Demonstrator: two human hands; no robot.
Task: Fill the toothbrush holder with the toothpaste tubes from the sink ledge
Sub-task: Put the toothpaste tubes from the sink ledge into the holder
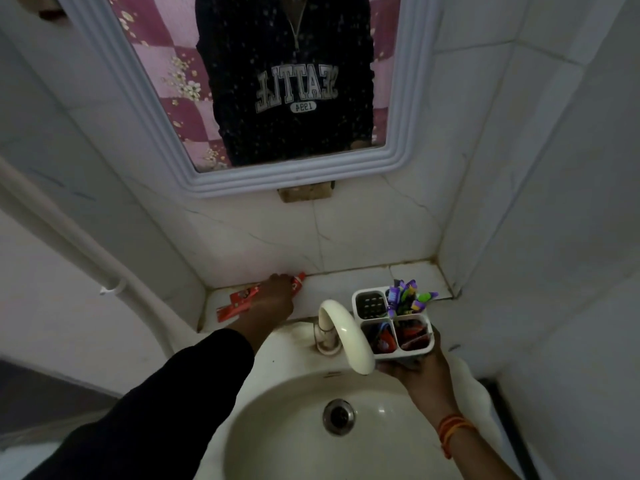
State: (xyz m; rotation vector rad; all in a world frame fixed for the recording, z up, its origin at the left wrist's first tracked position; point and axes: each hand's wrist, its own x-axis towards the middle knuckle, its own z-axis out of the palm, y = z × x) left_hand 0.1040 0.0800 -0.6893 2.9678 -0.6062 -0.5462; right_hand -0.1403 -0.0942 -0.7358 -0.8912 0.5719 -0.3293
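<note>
Far left, a white pipe runs down the wall beside the tiled ledge behind the basin. On the left end of that ledge lie red toothpaste tubes, flat and angled toward the back wall; how many there are cannot be told, since the left hand lies over them. That hand, reaching out of a dark sleeve, is curled down on top of a tube whose red cap end pokes out past the fingers by the wall joint; it looks closed on the tube, though the grip itself is hidden under the hand.

In the middle, a cream curved tap arches over the white sink with its metal drain. Above hangs a white-framed mirror.

To the right, the right hand holds the white toothbrush holder from beneath, fingers wrapped around its base, upright above the right rim of the sink and just beside the tap's spout. The holder has four compartments: the far left one shows only a perforated floor; the far right one carries purple and green items standing up above the rim; the near left one holds a dark packet with red and blue; the near right one holds red tubes or packets. An orange thread band circles the right wrist
</note>
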